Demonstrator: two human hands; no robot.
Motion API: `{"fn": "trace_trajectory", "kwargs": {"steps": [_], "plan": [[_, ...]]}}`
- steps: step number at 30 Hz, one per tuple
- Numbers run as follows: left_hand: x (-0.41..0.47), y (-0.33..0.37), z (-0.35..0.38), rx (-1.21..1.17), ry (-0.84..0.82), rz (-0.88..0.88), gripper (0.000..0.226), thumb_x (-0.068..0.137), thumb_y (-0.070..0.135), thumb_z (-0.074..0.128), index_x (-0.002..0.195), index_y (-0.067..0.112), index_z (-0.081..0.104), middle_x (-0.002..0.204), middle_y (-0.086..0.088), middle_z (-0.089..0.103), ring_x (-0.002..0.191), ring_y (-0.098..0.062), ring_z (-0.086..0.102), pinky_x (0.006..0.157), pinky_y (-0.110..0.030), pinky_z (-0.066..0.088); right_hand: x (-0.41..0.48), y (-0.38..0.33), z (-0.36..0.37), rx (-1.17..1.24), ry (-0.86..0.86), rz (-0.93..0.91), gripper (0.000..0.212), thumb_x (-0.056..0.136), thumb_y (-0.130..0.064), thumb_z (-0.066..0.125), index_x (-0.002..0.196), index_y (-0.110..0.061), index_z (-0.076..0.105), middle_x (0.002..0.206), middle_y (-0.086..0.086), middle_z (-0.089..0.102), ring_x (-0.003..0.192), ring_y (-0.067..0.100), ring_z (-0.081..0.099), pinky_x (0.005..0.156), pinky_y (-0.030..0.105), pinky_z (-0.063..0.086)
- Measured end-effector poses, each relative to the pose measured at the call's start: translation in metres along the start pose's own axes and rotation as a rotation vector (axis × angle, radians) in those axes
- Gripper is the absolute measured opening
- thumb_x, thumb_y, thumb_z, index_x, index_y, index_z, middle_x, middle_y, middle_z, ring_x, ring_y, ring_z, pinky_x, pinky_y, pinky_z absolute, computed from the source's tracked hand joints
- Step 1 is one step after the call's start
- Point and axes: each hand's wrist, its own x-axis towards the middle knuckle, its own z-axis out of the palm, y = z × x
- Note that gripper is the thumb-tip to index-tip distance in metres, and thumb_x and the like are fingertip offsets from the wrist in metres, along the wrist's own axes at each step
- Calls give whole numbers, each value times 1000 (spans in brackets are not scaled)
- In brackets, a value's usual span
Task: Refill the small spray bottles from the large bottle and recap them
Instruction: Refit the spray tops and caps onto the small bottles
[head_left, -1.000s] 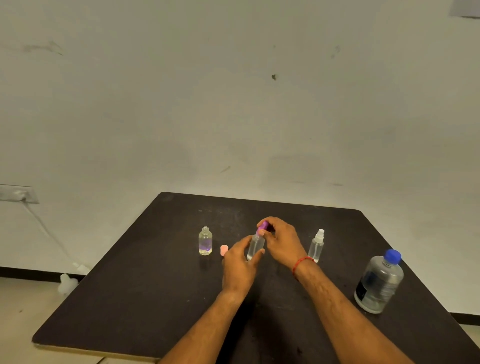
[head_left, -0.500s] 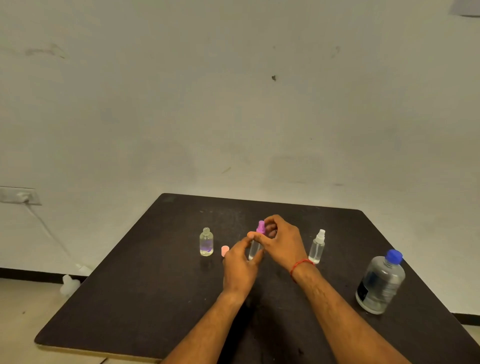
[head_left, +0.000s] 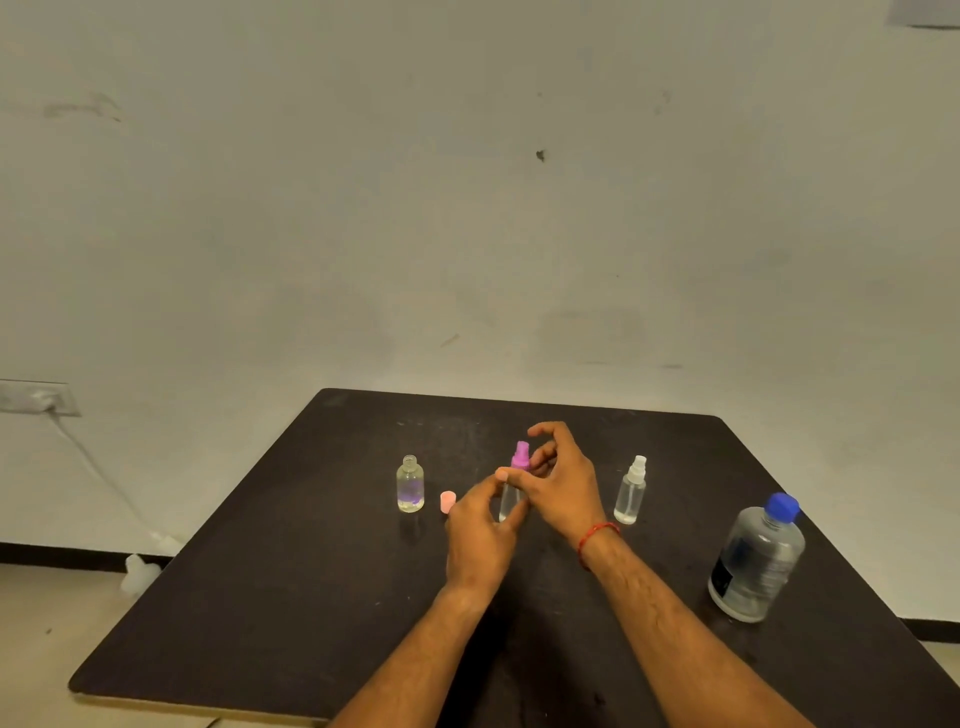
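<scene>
your left hand (head_left: 480, 525) grips the slim clear bottle with the purple spray top (head_left: 511, 486) mid-table, right hand (head_left: 563, 480) loose-fingered beside that top. the white-topped bottle (head_left: 630, 491) looks recapped; the open clear bottle (head_left: 410, 484) awaits its pink cap (head_left: 447, 502); the blue-capped large bottle (head_left: 757, 561) stands by the right edge.

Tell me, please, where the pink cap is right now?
In the head view, the pink cap lies on the table, left of centre, between the uncapped bottle and the left hand.

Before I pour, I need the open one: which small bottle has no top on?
The stubby bottle farthest left: bare threaded neck, pink cap lying beside it. The others wear purple and white sprayers.
</scene>
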Motion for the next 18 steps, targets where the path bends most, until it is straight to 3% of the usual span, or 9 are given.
{"fn": "trace_trajectory", "kwargs": {"steps": [3,6,13,16,18], "plan": [[1,0,-1,6,-4,13,36,90,29,74,123,37,63,93,11,72,63,-1,59,74,-15,54,-1,1,0,66,-37,-9,64,79,-18,79,129,-33,43,106,-13,60,100,5,60,83,22,52],[3,-1,-2,7,-8,18,36,88,28,76,122,36,65,99,21,70,68,0,63,70,-15,53,1,2,-2,108,-61,-9,63,85,-3,70,134,-34,44,109,-12,67,104,4,62,88,27,54],[1,-1,-1,1,11,13,37,89,29,75,120,44,62,93,12,73,64,1,60,81,-30,58,-1,-2,1,32,22,-6,53,77,-18,80,120,-29,51,92,-4,62,87,8,62,76,22,55],[1,-2,-2,-1,12,-1,38,89,31,75,120,47,58,94,12,73,64,-2,62,79,-36,61,-1,-2,0,36,-13,-7,58,79,-17,79,127,-29,48,102,-10,60,97,4,60,82,23,54],[2,-5,-1,21,7,-11,37,88,34,75,120,44,61,98,15,72,66,-5,63,82,-44,61,1,0,-2,78,-49,-9,60,84,-5,71,133,-30,46,112,-13,61,106,3,59,86,22,53]]}}
